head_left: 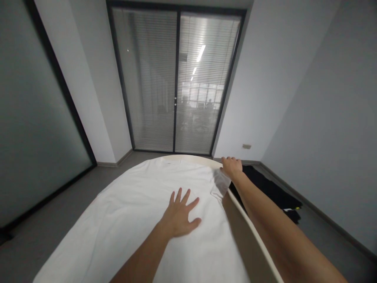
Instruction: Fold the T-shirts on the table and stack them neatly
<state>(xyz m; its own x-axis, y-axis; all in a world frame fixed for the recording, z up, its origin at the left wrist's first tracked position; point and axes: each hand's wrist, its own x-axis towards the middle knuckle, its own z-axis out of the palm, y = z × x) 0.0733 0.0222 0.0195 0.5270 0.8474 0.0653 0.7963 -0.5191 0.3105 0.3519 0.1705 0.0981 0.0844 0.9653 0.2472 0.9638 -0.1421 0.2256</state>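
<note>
A white T-shirt (132, 220) lies spread over a round, pale table (250, 251), with small wrinkles across its cloth. My left hand (178, 218) rests flat on the middle of the shirt, fingers spread and holding nothing. At the table's far right edge, my right hand (232, 167) is closed at the outer end of the shirt's short sleeve (221, 182). Its fingers curl away from me, so the fingertips and the exact pinch are hidden. The sleeve reaches to the table's rim beside my wrist.
Dark clothing (268, 188) lies on the grey floor right of the table, partly behind my right arm. Beyond the table are glass doors (176, 86) with blinds. A frosted glass panel (35, 118) stands at left, and a white wall (330, 118) at right.
</note>
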